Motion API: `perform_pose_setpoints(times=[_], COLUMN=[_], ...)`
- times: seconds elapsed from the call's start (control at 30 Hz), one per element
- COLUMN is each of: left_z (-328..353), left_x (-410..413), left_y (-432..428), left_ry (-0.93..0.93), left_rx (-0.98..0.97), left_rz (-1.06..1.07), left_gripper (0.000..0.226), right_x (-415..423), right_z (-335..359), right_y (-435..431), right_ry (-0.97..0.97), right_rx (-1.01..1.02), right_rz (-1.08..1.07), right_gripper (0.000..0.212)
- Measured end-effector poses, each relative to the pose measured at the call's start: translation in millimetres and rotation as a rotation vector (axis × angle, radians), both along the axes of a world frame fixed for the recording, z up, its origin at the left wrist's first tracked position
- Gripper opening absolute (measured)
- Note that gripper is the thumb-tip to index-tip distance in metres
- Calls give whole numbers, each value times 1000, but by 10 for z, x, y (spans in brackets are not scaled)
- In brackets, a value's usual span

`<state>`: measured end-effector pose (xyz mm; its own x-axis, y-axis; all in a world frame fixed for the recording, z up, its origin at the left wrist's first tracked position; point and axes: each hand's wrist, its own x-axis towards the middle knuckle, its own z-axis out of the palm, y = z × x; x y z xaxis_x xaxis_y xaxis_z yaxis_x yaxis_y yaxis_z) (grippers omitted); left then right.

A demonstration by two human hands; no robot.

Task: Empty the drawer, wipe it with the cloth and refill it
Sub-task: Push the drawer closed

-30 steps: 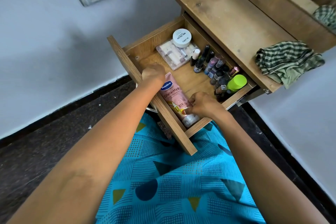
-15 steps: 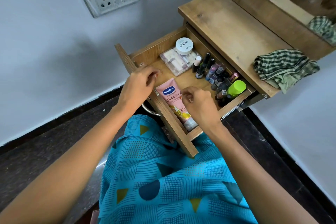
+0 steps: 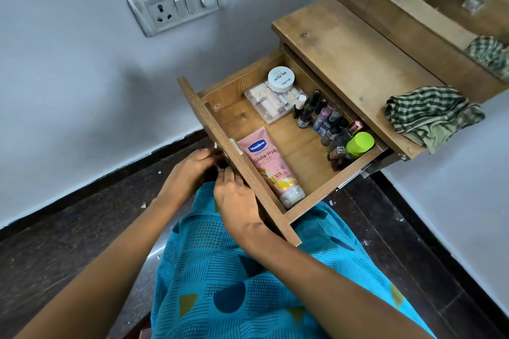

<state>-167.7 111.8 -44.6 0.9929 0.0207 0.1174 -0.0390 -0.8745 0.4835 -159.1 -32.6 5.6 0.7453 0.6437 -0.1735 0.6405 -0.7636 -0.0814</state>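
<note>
Drawer (image 3: pixel 242 118) pulled open, full w/ cosmetics.

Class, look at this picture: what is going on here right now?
A person sits before an open wooden drawer, with both hands, left hand and right hand, at the handle on its front panel. The drawer is full: a pink Vaseline lotion tube, a round white jar on a clear plastic case, and small nail polish bottles. The green checked cloth lies unused on the wooden tabletop.
</note>
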Motion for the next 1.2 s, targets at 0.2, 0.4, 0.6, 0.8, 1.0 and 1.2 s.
perform_pose_setpoints(times=[0.2, 0.4, 0.6, 0.8, 1.0, 1.2], left_z=[4, 52, 81, 64, 68, 111], left_x=[25, 62, 225, 472, 761, 1112], left_y=[-31, -39, -112, -248, -373, -584], left_ry=[30, 5, -6, 42, 31, 55], left_rx=[78, 14, 59, 18, -17, -60], left_rz=[-71, -76, -99, -74, -105, -104], left_gripper=[37, 34, 29, 30, 25, 22], right_x=[19, 77, 254, 491, 770, 1098], right_z=[-253, -350, -355, -248, -278, -218], right_y=[25, 71, -28, -172, -297, -459], right_ry=[-157, -165, -286, -311, -314, -366], right_rx=[-108, -128, -66, 16, 68, 104], right_rz=[107, 80, 90, 46, -20, -88], right_gripper=[56, 63, 29, 34, 27, 26])
